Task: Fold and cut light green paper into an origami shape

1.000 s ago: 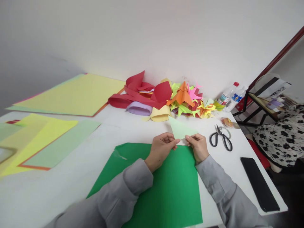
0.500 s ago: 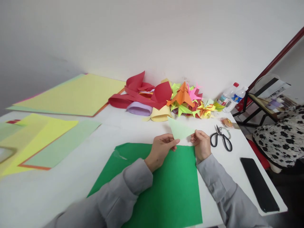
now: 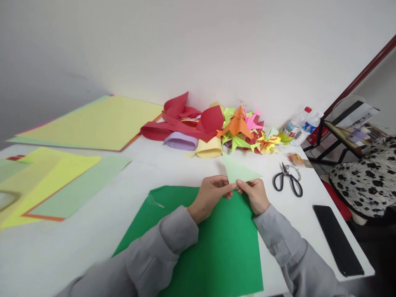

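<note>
A pale green paper triangle (image 3: 240, 170) is held up above the far edge of a large green sheet (image 3: 216, 247). My left hand (image 3: 213, 196) pinches its lower left corner between thumb and fingers. Close beside it, my right hand (image 3: 254, 193) grips the lower edge with the thumb in front; its other fingers are partly hidden behind the paper. The two hands almost touch. Black-handled scissors (image 3: 287, 180) lie with blades slightly apart to the right of my right hand.
Red paper loops (image 3: 185, 123) and folded paper stars (image 3: 238, 123) are heaped by the wall. Two bottles (image 3: 298, 123) lean at the back right. A black phone (image 3: 337, 239) lies near the right edge. Paper sheets (image 3: 89, 123) cover the left. A person's patterned garment (image 3: 368, 181) shows at right.
My right hand has moved left from the triangle's right corner to its lower edge, beside my left hand. The triangle has shifted slightly right and tilted. My left hand keeps its hold.
</note>
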`<state>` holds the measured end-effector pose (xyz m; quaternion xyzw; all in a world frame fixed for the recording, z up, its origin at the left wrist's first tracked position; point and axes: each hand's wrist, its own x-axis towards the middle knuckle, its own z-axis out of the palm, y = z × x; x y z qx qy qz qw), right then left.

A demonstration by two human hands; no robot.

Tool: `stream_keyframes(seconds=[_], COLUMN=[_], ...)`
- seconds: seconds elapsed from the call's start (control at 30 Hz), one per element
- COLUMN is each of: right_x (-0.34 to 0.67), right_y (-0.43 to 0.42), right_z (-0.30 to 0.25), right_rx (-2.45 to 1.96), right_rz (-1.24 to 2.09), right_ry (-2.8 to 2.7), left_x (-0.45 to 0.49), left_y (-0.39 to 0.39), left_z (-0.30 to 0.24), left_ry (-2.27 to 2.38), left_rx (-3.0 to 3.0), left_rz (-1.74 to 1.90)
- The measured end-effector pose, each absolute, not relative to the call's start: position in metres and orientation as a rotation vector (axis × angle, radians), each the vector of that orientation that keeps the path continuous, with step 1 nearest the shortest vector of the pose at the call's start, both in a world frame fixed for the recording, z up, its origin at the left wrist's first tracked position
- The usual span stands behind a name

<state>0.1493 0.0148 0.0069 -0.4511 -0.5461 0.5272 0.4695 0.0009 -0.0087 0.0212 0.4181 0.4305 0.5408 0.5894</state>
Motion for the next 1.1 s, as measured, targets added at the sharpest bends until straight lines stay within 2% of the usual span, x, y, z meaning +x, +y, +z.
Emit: stream_keyframes(seconds=[0.67, 0.8, 0.97, 1.1], right_x=[0.162, 0.159, 0.150, 0.149], right_y=[0.034, 0.029, 0.015, 0.012], right_z=[0.015, 0.015, 0.011, 0.009], right_rx=[-0.978, -0.941, -1.142, -1.172], right_rz=[1.311, 1.291, 1.248, 1.196], right_ry=[-0.788, -0.906, -1.297, -1.307], left_x=[0.000, 0.000, 0.001, 0.002], left_y=[-0.008, -0.007, -0.008, -0.010], left_z=[0.016, 0.014, 0.017, 0.021], left_ry=[1.039, 1.028, 1.011, 1.035], left_rx=[0.912, 0.865, 0.941, 0.978], left_rz=[1.292, 1.306, 1.265, 1.251])
